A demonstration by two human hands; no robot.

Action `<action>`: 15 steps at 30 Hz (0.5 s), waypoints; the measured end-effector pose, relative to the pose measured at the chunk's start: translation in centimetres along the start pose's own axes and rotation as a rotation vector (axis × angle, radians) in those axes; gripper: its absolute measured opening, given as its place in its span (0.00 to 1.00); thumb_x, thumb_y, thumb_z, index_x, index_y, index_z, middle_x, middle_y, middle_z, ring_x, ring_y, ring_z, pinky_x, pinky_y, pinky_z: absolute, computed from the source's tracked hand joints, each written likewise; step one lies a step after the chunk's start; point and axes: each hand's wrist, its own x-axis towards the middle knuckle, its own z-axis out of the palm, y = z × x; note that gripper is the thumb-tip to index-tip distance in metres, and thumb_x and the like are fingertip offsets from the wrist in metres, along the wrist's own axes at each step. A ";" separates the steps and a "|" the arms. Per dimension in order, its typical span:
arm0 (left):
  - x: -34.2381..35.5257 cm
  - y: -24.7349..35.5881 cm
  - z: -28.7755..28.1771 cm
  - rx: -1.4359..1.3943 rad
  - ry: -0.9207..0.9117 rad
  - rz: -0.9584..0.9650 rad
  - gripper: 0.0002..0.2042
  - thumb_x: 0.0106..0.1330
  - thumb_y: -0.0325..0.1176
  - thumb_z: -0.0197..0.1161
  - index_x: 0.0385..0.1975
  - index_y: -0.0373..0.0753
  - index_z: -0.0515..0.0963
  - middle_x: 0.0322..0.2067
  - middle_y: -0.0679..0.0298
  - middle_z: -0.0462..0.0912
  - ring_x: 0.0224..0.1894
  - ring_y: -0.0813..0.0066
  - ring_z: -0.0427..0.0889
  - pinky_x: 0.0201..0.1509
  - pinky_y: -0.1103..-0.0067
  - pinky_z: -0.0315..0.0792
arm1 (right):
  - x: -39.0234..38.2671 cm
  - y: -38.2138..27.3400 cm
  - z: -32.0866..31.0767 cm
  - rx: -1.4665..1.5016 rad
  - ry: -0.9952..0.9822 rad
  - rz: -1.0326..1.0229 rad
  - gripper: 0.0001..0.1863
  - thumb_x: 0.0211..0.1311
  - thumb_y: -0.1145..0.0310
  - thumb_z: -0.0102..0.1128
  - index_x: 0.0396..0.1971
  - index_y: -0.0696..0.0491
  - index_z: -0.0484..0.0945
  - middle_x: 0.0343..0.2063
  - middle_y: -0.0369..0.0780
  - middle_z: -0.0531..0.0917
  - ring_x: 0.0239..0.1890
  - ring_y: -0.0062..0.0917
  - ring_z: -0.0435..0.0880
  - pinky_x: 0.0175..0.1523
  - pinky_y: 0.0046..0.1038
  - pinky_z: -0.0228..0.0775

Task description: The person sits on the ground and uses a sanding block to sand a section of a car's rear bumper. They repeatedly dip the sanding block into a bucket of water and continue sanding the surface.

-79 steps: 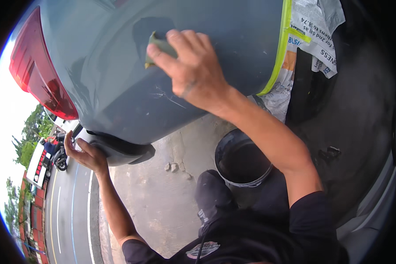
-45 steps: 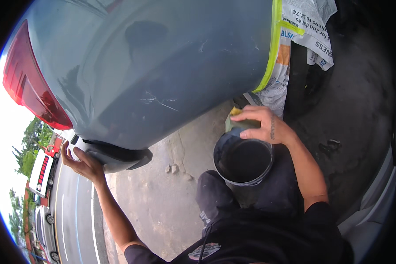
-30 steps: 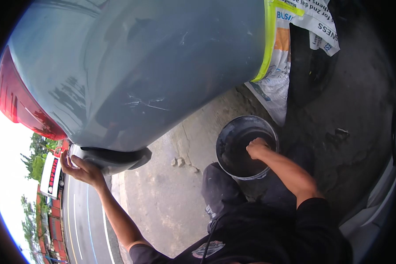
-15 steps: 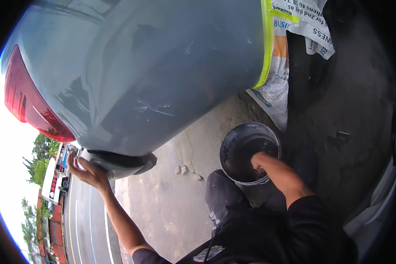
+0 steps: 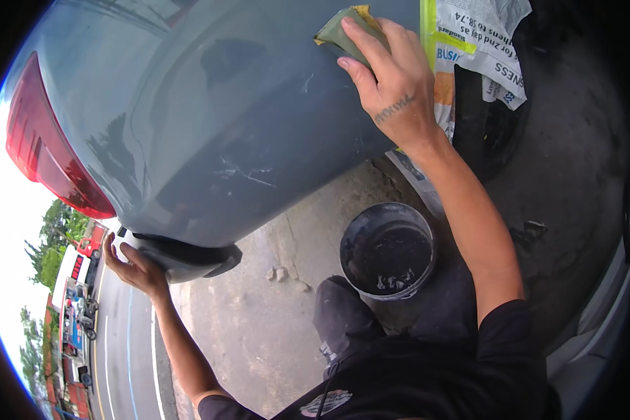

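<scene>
A grey-blue car body panel (image 5: pixel 224 105) with white scratches fills the upper part of the view. My right hand (image 5: pixel 406 91) is closed on an olive-green sanding block (image 5: pixel 350 33) with torn yellow edges, held at the panel's upper right. Its underside is hidden, so I cannot tell whether it touches the paint. My left hand (image 5: pixel 141 271) lies with fingers apart against the outer end of the bumper (image 5: pixel 189 255), below the red tail light (image 5: pixel 52 143). A dark bucket (image 5: pixel 387 250) holding dark water stands on the ground by my knees.
Yellow masking tape (image 5: pixel 429 42) and newspaper (image 5: pixel 486 42) cover the panel's right edge, near a dark tyre (image 5: pixel 493 133). Small stone lumps (image 5: pixel 278 274) lie on the concrete (image 5: pixel 238 322). At far left runs a road (image 5: pixel 122 336) with parked vehicles.
My right hand has come up out of the bucket to the panel, and the sanding block now shows in it. The left hand stays at the bumper.
</scene>
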 end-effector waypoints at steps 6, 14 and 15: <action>-0.1 -0.3 0.2 -0.016 -0.001 -0.012 0.19 0.82 0.31 0.53 0.68 0.30 0.71 0.62 0.47 0.80 0.65 0.51 0.80 0.73 0.58 0.69 | 0.8 -4.7 5.4 0.043 0.022 -0.096 0.18 0.61 0.75 0.68 0.52 0.55 0.89 0.47 0.47 0.83 0.43 0.37 0.80 0.45 0.39 0.70; 0.1 0.1 0.8 -0.026 -0.020 -0.057 0.19 0.82 0.31 0.53 0.67 0.31 0.72 0.62 0.47 0.79 0.66 0.52 0.79 0.75 0.57 0.68 | 0.2 -7.6 6.0 0.101 -0.023 -0.083 0.21 0.55 0.76 0.72 0.52 0.53 0.88 0.42 0.42 0.80 0.44 0.35 0.79 0.48 0.39 0.69; 0.2 -0.5 0.3 -0.003 -0.017 -0.034 0.19 0.82 0.31 0.52 0.67 0.31 0.72 0.62 0.47 0.79 0.66 0.52 0.79 0.75 0.57 0.68 | 0.7 -7.1 6.1 0.130 -0.028 -0.131 0.21 0.55 0.76 0.72 0.52 0.53 0.88 0.41 0.42 0.81 0.43 0.35 0.79 0.47 0.39 0.69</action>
